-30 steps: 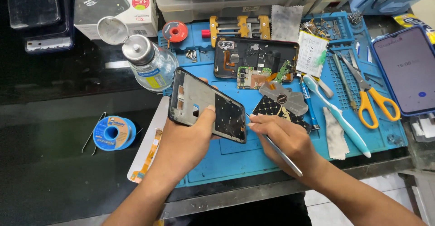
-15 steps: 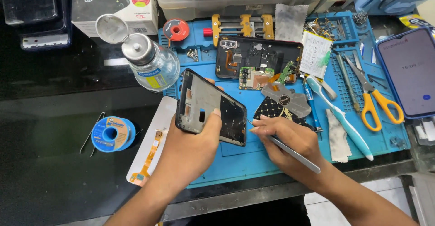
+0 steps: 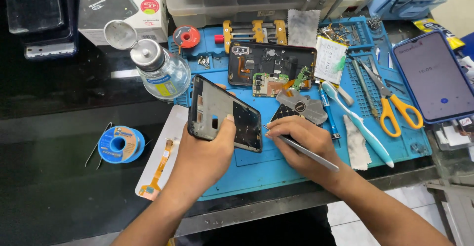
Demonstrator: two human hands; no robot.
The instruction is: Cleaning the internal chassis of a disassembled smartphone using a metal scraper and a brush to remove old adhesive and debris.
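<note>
My left hand (image 3: 205, 150) grips a bare black phone frame (image 3: 222, 113), tilted up on its edge above the blue work mat (image 3: 276, 169), with the thumb pressed on its inner face. My right hand (image 3: 301, 142) holds thin metal tweezers (image 3: 306, 152) like a pen. Their tip touches the frame's right edge. Behind the frame lies an opened phone body (image 3: 271, 68) with its green circuit board exposed. A white battery (image 3: 330, 52) lies just to its right.
A glass solvent bottle (image 3: 160, 71) stands at the mat's left. A blue solder-wire spool (image 3: 120, 145) and an orange flex cable (image 3: 159, 169) lie further left. Yellow-handled scissors (image 3: 390, 105), a blue toothbrush (image 3: 358, 125) and a lit phone (image 3: 434, 75) are on the right.
My left hand has tipped the phone frame more upright and turned it slightly. My right hand with the tweezers has stayed at the frame's right edge.
</note>
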